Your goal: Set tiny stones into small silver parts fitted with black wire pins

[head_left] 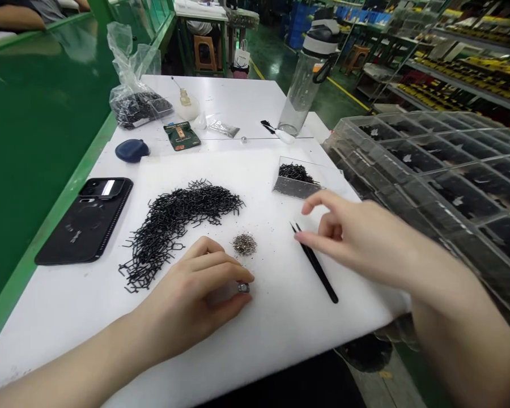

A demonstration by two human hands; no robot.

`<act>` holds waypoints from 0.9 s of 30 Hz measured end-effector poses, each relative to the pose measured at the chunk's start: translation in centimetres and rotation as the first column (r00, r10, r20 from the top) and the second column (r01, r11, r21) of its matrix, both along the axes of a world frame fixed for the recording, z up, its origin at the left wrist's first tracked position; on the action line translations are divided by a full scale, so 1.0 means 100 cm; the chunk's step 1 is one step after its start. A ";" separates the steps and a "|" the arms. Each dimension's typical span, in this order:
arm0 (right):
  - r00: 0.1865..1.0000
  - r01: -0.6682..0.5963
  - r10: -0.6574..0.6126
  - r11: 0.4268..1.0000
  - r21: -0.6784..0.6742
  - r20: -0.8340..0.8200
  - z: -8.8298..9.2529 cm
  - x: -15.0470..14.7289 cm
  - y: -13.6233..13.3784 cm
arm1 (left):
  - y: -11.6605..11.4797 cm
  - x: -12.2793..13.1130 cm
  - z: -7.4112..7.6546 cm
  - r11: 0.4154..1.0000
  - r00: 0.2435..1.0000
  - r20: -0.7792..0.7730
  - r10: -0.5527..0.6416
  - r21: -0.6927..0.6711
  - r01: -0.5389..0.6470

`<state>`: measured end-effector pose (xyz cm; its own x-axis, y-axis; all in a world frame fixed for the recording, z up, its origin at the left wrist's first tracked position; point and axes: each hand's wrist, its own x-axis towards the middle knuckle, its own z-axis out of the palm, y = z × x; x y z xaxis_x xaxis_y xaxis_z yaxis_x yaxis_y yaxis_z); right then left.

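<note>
1. I had the black tweezers (321,275) lying on the white mat (280,326), toward its near right corner, on the near left side of the right hand (355,241).
2. Their long axis ran aslant: the fine tips pointed toward the mat's far edge and a little left, while the rounded end slanted back toward the near edge.
3. The right hand was clearly the nearer one. Its thumb and index finger stood apart with nothing between them, the other fingers curled in. I read the thumb as lying over the tweezers just behind the tips, though from my angle I couldn't swear it touched them.
4. My left hand (195,289) pinched a small metal piece (243,288) between thumb and fingers, left of the tweezers and well in from the near edge.
5. Just beyond those fingers I saw a pile of tiny grains (244,244), left of the tweezer tips.
6. Bent black pieces (174,215) curved along the mat's left side, and a clear tray (295,187) sat toward its far right corner.
</note>
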<state>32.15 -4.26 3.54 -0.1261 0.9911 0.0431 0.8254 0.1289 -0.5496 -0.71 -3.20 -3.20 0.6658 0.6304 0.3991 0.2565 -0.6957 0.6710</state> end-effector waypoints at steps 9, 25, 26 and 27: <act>0.974 -0.125 0.128 0.992 0.030 -0.189 -0.018 -0.001 -0.007 | -0.004 0.005 -0.010 0.998 0.998 0.019 0.053 0.026 -0.053; 0.618 -0.352 0.222 0.936 -0.013 -0.755 -0.045 -0.027 0.041 | -0.012 0.002 0.006 0.992 0.991 -0.058 0.124 -0.003 -0.124; 0.638 -0.359 0.267 0.933 0.028 -0.722 -0.044 -0.026 0.041 | -0.012 0.001 0.008 0.992 0.989 -0.071 0.128 0.002 -0.128; 0.656 -0.368 0.311 0.927 0.068 -0.688 -0.043 -0.025 0.042 | -0.012 0.001 0.009 0.992 0.989 -0.083 0.124 0.004 -0.124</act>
<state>29.63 -0.04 -0.75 -0.4194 0.8887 0.1851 0.1315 0.2612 -0.9563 -0.63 -4.44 -2.29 0.6132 0.7106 0.3449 0.3958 -0.6543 0.6444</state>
